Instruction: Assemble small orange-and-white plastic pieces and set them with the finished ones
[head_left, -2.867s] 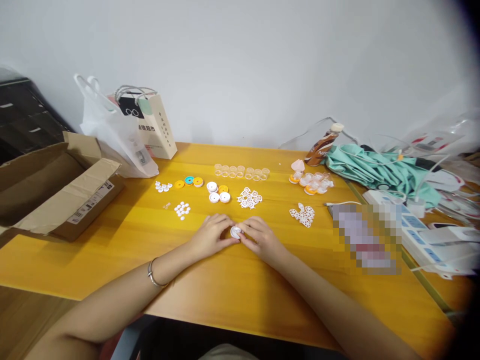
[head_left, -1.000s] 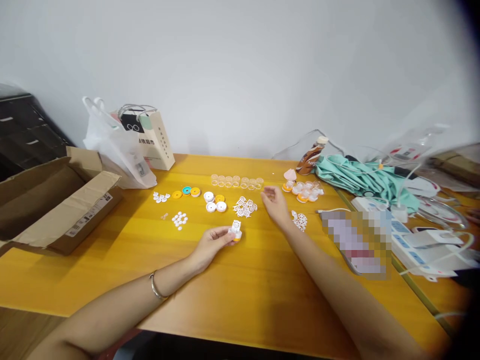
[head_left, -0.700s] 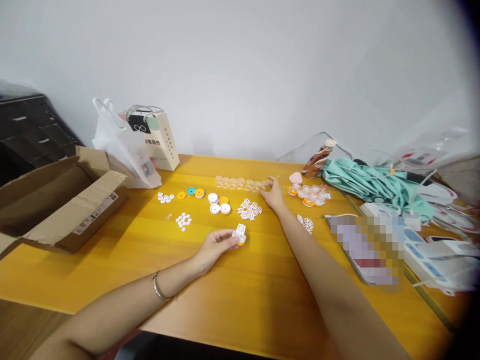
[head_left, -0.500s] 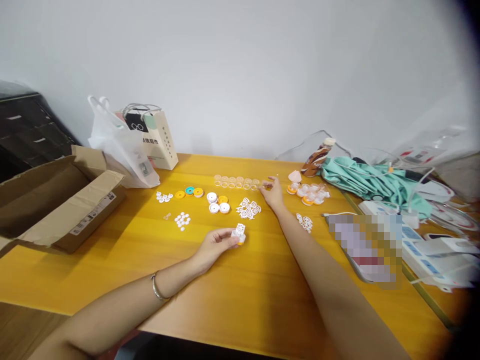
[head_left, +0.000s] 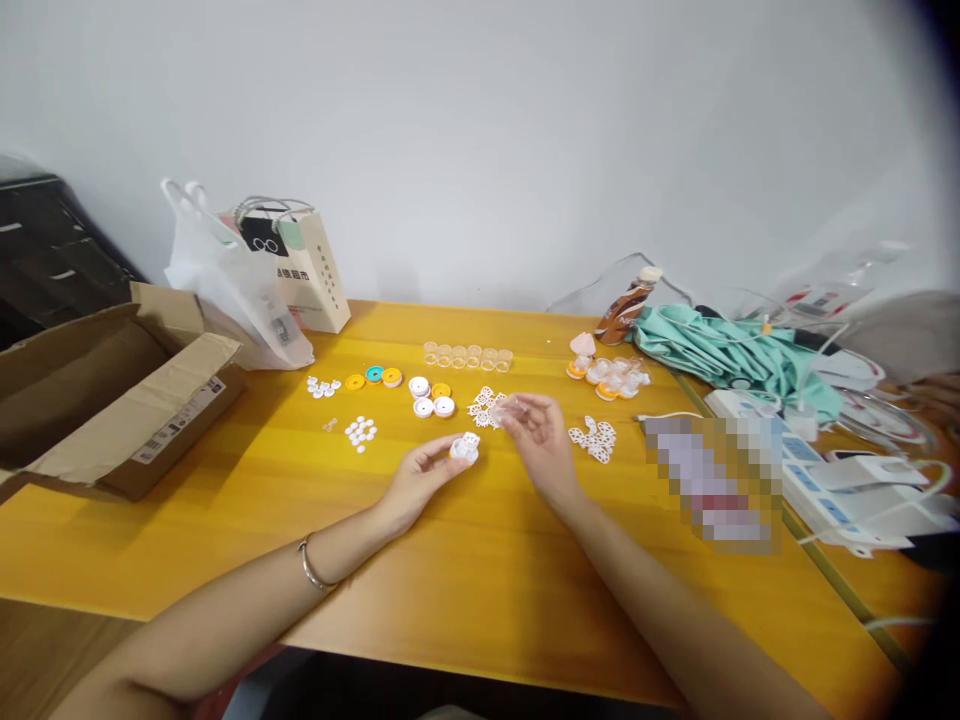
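Yellow-brown wood forms the tabletop (head_left: pixel 450 600), its near edge crossing the lower part of the view. Closest, two bare forearms reach in over that edge; a silver bracelet (head_left: pixel 306 566) circles the left wrist. Above the middle of the tabletop, the left hand (head_left: pixel 420 485) pinches a small round white part (head_left: pixel 465 450) between thumb and fingers, a raised piece standing on its top. Just to the right, and apart from it, the right hand (head_left: pixel 541 440) grips a small see-through piece (head_left: pixel 510 410) at its fingertips; its exact shape is hard to make out.

Toward the right edge lie a flat oblong object (head_left: pixel 712 480), its face pixelated, and a white power strip (head_left: pixel 799 465). Level with the hands are small white discs (head_left: pixel 361 432) on the left and white openwork pieces (head_left: pixel 594 438) on the right. An uncovered cardboard box (head_left: pixel 176 435) sits at the left edge.

Farther back come round white and yellow bases (head_left: pixel 424 407), then a neat row of clear cups (head_left: pixel 468 358) nearer the far edge. Near the far right corner, a brown bottle (head_left: pixel 626 310) leans beside folded green fabric (head_left: pixel 731 350). Near the far left corner stand a white plastic bag (head_left: pixel 240 300) and a printed paper bag (head_left: pixel 315 270), before a pale wall (head_left: pixel 480 150).
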